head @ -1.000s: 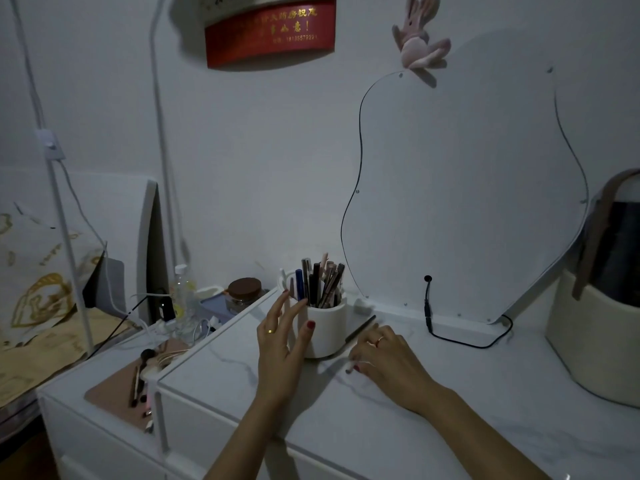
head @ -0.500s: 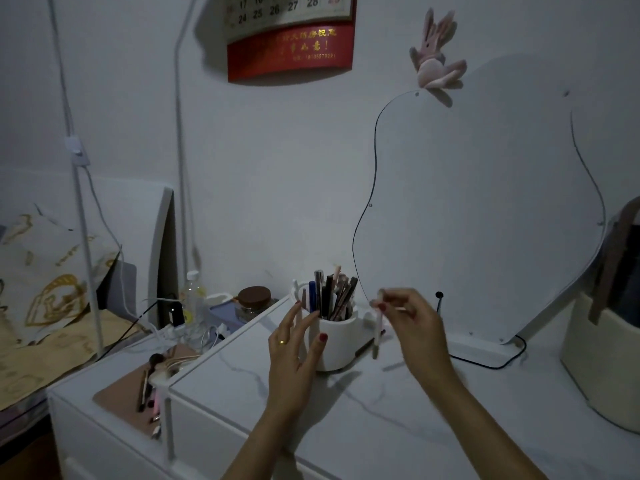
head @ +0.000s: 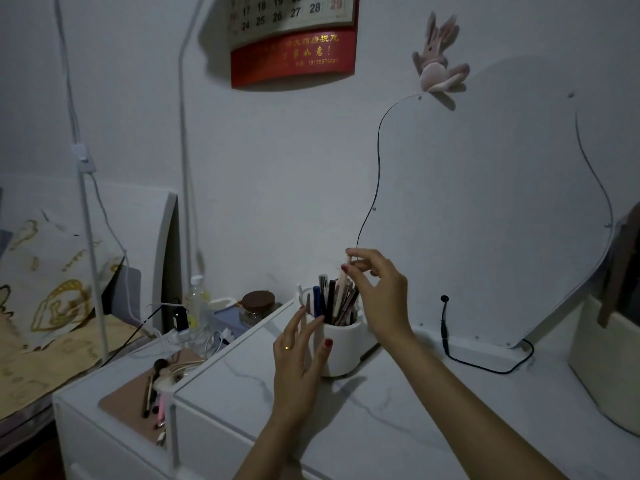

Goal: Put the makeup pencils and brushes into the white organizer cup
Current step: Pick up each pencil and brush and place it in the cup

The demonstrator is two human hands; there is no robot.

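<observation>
The white organizer cup (head: 341,351) stands on the marble-look tabletop (head: 398,427), with several pencils and brushes (head: 334,301) upright in it. My right hand (head: 375,292) is over the cup, fingertips pinched on the top of a pale pink pencil (head: 344,278) whose lower end is down among the others. My left hand (head: 299,358) rests against the cup's left side with fingers spread, holding nothing. More brushes (head: 152,386) lie on the lower brown tray (head: 121,400) at the left.
A curved mirror panel (head: 491,209) leans behind the cup, with a black cable (head: 446,334) at its foot. A cream basket (head: 606,362) sits at the right edge. A brown-lidded jar (head: 257,306), a bottle (head: 197,299) and chargers crowd the lower shelf on the left.
My right hand picked the pink pencil up from the tabletop, carried it up and left, and now has it lowered into the cup. My left hand has stayed by the cup.
</observation>
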